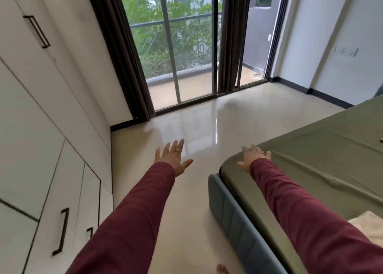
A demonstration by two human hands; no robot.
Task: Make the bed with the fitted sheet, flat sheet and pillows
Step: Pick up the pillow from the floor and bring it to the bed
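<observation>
Head view, read from left to right. White wardrobe doors (41, 112) with dark bar handles (37, 31) are seen along the left wall. Dark curtains (122, 51) frame the sliding glass doors (178, 51), beyond which a balcony railing and green foliage are visible. A glossy pale floor (186, 211) fills the centre. The left hand (173, 159), at the end of a maroon sleeve (132, 222), is held out above the floor with the fingers spread and the palm down; nothing is gripped. The right hand (253, 158) is likewise spread flat and empty, and is laid on the near corner of the mattress, on the green fitted sheet (323, 159). The sheet is stretched over the mattress, with creases running across it. The blue padded bed frame (234, 217) is seen below the sheet's edge. A white cloth (369, 222) lies on the bed at the right margin; it cannot be told what it is.
</observation>
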